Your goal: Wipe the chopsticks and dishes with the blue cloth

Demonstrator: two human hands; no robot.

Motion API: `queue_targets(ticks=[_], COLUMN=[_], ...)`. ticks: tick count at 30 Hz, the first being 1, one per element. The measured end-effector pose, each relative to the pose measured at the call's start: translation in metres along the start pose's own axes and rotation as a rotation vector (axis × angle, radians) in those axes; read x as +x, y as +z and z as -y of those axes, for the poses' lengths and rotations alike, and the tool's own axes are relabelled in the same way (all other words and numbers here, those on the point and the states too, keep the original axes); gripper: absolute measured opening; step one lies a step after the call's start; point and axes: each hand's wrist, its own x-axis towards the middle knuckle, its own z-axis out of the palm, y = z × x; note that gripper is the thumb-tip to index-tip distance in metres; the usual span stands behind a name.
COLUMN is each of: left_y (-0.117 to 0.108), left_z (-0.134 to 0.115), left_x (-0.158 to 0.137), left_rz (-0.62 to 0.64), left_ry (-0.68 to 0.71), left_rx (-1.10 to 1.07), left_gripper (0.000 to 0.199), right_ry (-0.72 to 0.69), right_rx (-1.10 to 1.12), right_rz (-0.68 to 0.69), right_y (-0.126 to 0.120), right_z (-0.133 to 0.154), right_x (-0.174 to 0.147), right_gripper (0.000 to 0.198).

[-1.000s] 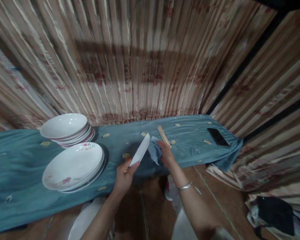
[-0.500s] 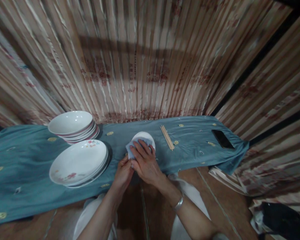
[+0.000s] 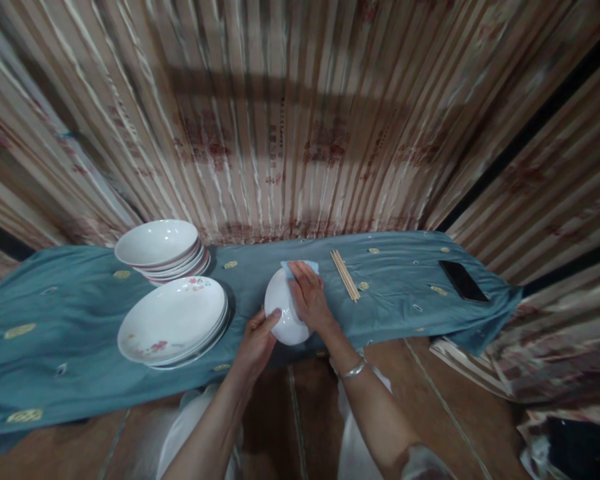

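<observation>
My left hand (image 3: 258,339) grips the near left edge of a small white bowl (image 3: 278,291), thumb on its surface and fingers behind it. The bowl is tilted up above the near side of the table. My right hand (image 3: 310,301) lies over the bowl's right side and presses a light blue cloth (image 3: 311,267) to it. Much of the cloth is hidden under those fingers. Just right of the hands, several wooden chopsticks (image 3: 345,276) lie side by side.
Stacked white bowls (image 3: 157,243) stand at the back left, with flowered white plates (image 3: 175,320) piled in front. A dark phone (image 3: 463,281) lies on the right of the teal tablecloth (image 3: 395,273). Behind the table hangs a striped curtain (image 3: 300,133).
The bowl has been raised and tilted, showing more of its surface. My right hand has moved with the cloth to its far right side; my left hand now shows its thumb on the bowl.
</observation>
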Motion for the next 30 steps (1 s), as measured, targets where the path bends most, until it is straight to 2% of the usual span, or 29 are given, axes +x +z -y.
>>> queue_targets(ticks=[7, 13, 20, 30], left_y=[-0.005, -0.014, -0.017, -0.016], left_z=[-0.001, 0.002, 0.002, 0.000], left_x=[0.004, 0.009, 0.015, 0.017], left_rz=[-0.038, -0.073, -0.159, -0.196], left_ry=[-0.020, -0.025, -0.047, -0.054], left_rx=[0.003, -0.006, -0.039, -0.049], left_gripper=[0.043, 0.035, 0.027, 0.022], right_ry=[0.059, 0.137, 0.184, 0.088], right_rx=[0.161, 0.183, 0.076, -0.002], right_rz=[-0.039, -0.060, -0.023, 0.010], right_y=[0.014, 0.026, 0.033, 0.023], right_z=[-0.033, -0.045, -0.041, -0.017], right_x=[-0.004, -0.017, -0.038, -0.064], right_gripper=[0.047, 0.049, 0.053, 0.050])
